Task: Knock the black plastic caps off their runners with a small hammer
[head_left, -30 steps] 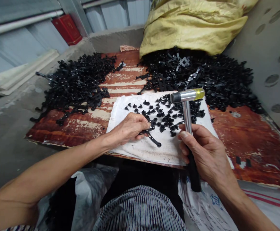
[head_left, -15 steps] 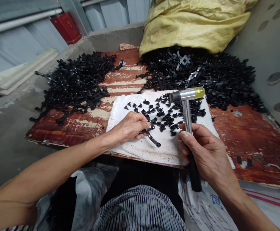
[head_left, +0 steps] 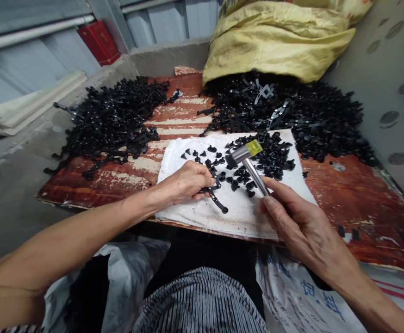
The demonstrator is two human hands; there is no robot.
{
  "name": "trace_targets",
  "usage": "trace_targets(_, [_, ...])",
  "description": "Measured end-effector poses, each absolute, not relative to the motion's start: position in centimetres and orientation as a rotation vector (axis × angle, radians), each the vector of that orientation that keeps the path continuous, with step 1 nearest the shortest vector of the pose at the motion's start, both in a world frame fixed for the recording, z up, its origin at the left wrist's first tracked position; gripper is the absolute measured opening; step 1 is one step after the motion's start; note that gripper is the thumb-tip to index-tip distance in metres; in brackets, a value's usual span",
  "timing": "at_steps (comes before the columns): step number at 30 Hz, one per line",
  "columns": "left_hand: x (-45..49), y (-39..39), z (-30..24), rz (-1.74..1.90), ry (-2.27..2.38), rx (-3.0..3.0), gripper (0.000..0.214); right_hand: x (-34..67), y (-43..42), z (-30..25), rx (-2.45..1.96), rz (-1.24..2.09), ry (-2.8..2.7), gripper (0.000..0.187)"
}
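My left hand (head_left: 191, 182) is closed on a black hinged linkage (head_left: 217, 202) over the white cloth (head_left: 184, 217); one arm of it, ending in a ring, sticks out toward me. Fingers hide its other end. In my right hand (head_left: 302, 226) is a mallet (head_left: 255, 175) with a metal shaft, a black face and a yellow face. Its head is tilted down to the left, above small black suction-cup-like pieces (head_left: 241, 173) scattered on the cloth. The black face is a short way right of my left fingertips.
A heap of black linkages (head_left: 111, 115) covers the board's left side. Another heap (head_left: 326, 120) spills from a yellow sack (head_left: 274, 41) at the back right. The worn red board (head_left: 347, 194) ends close to my lap. A red box (head_left: 99, 42) stands by the wall.
The mallet's head has swung down and to the left, closer to my left hand. My right hand has tilted with it, while my left hand stays nearly in place.
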State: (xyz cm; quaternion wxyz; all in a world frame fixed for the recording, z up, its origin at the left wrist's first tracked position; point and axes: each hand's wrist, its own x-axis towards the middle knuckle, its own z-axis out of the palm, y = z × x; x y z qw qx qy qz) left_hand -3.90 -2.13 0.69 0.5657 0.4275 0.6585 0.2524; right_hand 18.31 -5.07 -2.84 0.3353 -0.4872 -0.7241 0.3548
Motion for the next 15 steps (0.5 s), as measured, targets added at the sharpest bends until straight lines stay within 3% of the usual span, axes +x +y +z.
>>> trace_targets(8, [-3.9, -2.2, 0.8, 0.571, 1.547, 0.971, 0.030, 18.4, -5.8, -2.0, -0.972, 0.341, -2.108, 0.054])
trace_targets(15, [-4.1, -2.4, 0.1, 0.648, 1.489, 0.964, 0.028, 18.4, -6.1, -1.6, -1.040, 0.363, -2.224, 0.053])
